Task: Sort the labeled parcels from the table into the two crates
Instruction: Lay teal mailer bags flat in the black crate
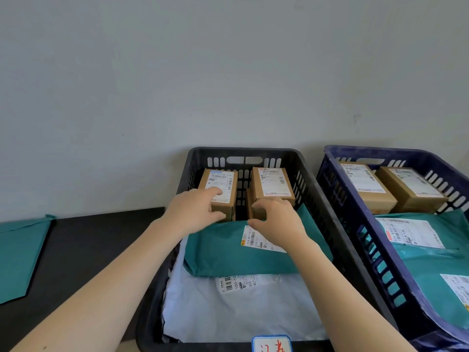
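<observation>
Centre frame, far end of black crate [243, 151] — left hand [193, 209] grips left box [223, 184], fingers curled over top, thumb on front; right hand [276, 222] curls fingers round near end of right box [272, 184]. Teal mailer [223, 250] lies just below both.

Body parts seen: bare left hand [195, 212], bare right hand [276, 222]; bare left forearm [114, 280] and bare right forearm [342, 295] visible down to the lower frame edge. Forearms widen toward the wide-angle camera.
</observation>
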`<state>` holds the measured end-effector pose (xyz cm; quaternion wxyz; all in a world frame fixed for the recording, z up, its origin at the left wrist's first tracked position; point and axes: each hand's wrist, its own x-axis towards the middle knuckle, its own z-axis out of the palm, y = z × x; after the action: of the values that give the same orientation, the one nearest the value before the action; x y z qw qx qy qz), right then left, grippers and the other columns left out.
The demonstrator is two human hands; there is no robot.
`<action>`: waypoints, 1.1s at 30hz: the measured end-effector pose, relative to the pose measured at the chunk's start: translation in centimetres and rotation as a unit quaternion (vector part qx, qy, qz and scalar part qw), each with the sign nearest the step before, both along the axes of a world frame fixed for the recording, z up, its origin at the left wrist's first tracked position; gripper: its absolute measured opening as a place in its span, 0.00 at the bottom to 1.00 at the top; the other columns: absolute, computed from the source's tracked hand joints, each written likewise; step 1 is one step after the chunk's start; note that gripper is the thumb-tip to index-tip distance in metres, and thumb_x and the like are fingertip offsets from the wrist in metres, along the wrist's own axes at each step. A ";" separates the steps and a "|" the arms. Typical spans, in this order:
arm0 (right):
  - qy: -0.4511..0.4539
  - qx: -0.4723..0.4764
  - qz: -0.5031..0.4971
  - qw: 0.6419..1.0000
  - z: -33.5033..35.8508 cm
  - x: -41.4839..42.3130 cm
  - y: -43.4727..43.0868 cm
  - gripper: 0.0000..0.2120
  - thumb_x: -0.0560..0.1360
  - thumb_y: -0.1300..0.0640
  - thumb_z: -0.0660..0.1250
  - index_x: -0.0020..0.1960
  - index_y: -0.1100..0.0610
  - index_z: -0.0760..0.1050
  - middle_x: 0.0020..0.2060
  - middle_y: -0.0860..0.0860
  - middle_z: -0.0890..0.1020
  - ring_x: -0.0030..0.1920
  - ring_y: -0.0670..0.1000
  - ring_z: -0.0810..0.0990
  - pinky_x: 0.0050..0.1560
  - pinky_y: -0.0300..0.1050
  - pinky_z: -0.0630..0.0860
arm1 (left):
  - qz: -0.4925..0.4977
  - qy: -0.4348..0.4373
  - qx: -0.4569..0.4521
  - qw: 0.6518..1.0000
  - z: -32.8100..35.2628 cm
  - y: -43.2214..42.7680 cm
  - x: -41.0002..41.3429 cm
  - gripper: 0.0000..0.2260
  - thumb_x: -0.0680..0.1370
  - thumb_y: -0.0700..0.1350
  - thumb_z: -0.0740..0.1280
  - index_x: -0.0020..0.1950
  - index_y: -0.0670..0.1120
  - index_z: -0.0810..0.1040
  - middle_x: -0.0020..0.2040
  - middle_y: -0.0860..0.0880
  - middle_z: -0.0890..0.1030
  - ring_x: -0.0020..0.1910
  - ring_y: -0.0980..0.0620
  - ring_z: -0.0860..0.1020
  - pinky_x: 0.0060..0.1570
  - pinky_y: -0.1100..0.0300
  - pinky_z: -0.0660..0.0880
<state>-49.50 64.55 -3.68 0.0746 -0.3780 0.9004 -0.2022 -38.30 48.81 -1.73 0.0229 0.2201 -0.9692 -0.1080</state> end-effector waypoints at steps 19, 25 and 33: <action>-0.044 -0.173 0.145 0.973 2.8 5.0 -6.1 0.12 0.78 0.56 0.64 0.61 0.51 0.78 0.58 0.49 0.79 0.57 0.48 0.75 0.48 0.40 0.70 | 0.172 0.228 -0.072 0.956 0.0 0.1 9.8 0.08 0.76 0.46 0.67 0.54 0.51 0.81 0.49 0.56 0.77 0.49 0.57 0.76 0.43 0.57 0.75; -0.052 -0.177 0.180 0.966 3.3 7.5 -8.4 0.13 0.77 0.56 0.64 0.61 0.52 0.77 0.57 0.50 0.79 0.54 0.49 0.76 0.50 0.41 0.73 | 0.210 0.223 -0.093 0.947 -0.1 -1.9 12.9 0.08 0.77 0.46 0.67 0.55 0.50 0.81 0.51 0.55 0.75 0.53 0.54 0.74 0.44 0.57 0.72; -0.030 -0.154 0.189 0.969 3.6 11.3 -12.0 0.13 0.77 0.55 0.63 0.61 0.51 0.76 0.58 0.49 0.78 0.58 0.49 0.75 0.51 0.42 0.71 | 0.211 0.242 -0.087 0.943 -0.7 -5.7 16.1 0.10 0.76 0.46 0.68 0.57 0.49 0.80 0.53 0.54 0.75 0.54 0.54 0.73 0.46 0.61 0.68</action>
<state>-38.17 52.53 -0.10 0.0791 -0.5418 0.7682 -0.3317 -22.23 43.12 -2.40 0.2983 0.3843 -0.8712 -0.0662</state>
